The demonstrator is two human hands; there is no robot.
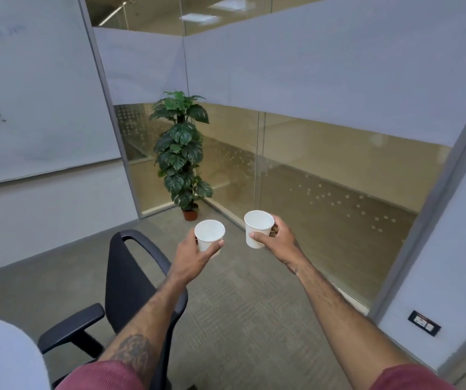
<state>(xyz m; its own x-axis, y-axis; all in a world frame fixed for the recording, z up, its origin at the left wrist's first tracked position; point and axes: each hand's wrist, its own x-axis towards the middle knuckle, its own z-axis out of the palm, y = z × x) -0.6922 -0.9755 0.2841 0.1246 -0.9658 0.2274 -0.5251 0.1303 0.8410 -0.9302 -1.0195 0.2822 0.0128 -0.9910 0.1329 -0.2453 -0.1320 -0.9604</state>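
Both arms reach forward over the carpet. My left hand [195, 256] grips a white paper cup [208, 233] from below and the side, thumb on its near wall. My right hand [278, 237] holds a second white paper cup [257, 227], thumb across its front and fingers round the far side. Both cups are upright, level with each other and a short gap apart. Their insides look white; I cannot tell whether they hold anything.
A black office chair [130, 274] stands under my left forearm. A tall potted plant [182, 153] fills the far corner between glass partitions [324, 164]. A whiteboard [34, 88] hangs on the left wall. A white table edge [1, 358] shows bottom left, a wall socket [424, 323] lower right.
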